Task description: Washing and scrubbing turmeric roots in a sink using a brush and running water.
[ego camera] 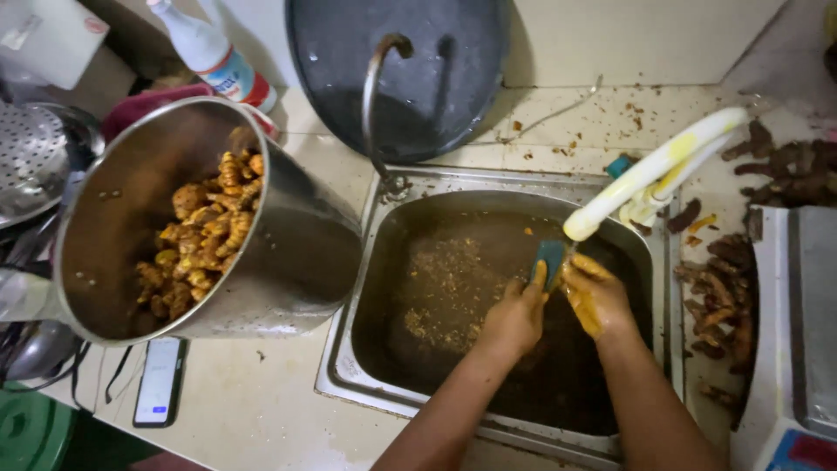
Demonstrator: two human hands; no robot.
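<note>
Both my hands are over a steel sink [366,262] filled with muddy brown water and floating bits. My left hand [516,316] grips a blue-green scrub sponge [550,258] held upright. My right hand [595,296], stained yellow, is pressed against the sponge just under the white tap spout [649,174]. What the right hand holds, if anything, is hidden by its fingers.
A big steel pot [288,253] of turmeric roots [202,231] leans at the sink's left edge. More dark roots [724,296] lie on the right counter beside a scale [806,323]. A phone [159,381], a bottle [214,52], a colander [30,157] and a dark pan [436,70] surround the sink.
</note>
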